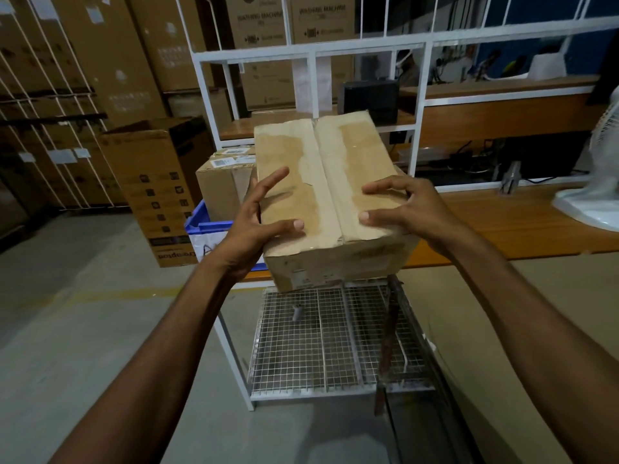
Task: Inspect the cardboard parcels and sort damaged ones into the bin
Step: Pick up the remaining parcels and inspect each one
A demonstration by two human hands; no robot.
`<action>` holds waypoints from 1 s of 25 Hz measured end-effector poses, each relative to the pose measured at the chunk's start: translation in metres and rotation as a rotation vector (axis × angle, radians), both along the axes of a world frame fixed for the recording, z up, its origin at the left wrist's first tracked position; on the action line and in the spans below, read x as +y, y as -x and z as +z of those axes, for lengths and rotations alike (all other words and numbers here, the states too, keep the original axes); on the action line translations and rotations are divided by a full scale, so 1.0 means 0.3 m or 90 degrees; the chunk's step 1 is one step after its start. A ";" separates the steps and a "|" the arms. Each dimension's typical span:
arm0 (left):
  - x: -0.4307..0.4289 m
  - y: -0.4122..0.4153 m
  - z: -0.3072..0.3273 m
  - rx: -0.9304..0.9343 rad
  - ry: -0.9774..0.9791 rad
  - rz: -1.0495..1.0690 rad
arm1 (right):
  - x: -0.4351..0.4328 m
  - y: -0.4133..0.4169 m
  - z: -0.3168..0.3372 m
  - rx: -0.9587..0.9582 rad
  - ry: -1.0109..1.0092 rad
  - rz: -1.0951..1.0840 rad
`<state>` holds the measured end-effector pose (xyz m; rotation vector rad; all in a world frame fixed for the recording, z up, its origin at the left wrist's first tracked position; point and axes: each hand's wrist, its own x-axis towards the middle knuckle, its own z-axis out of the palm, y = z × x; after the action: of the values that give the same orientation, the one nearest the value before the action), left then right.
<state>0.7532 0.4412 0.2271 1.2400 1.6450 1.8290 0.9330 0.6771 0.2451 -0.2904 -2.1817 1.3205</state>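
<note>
Writing: two large cartons (288,25) behind the white metal rack (311,55) read "WASHING MACHINE". A tall open carton (157,182) on the floor to the left carries the brand "Crompton" upside down near its base, above a column of small pictograms. Faint print on the near face of the cardboard parcel (328,195) is too blurred to read.

Parcel: held in front of the chest, over a wire mesh shelf (318,339) and before the wooden counter (502,222). Cannot tell if its far end touches the counter. Clear tape runs down the centre seam; the top paper is scuffed in pale patches and the near edge is crumpled.

Hands: left hand (258,222) clasps the left side, fingers splayed up the wall, thumb laid across the top. Right hand (402,209) grips the right top edge, fingers bent over it, thumb pressing the top.

Containers: blue bin (197,222) just left of the parcel holds a smaller cardboard box (221,189) with white labels on top, unreadable.

White pedestal fan (599,182) stands on the counter, far right.
</note>
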 end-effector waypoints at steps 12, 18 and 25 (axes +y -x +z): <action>-0.017 0.007 0.050 -0.125 -0.012 0.048 | 0.017 0.028 0.011 0.161 0.028 -0.087; 0.009 -0.013 0.016 -0.090 -0.063 0.124 | -0.017 0.059 -0.032 0.089 0.076 -0.127; 0.025 0.014 0.050 -0.131 -0.060 0.137 | -0.019 0.034 -0.027 0.021 0.107 -0.061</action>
<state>0.7491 0.4487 0.2422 0.9025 1.6456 2.1061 0.9229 0.6714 0.2370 -0.4298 -2.0076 1.4455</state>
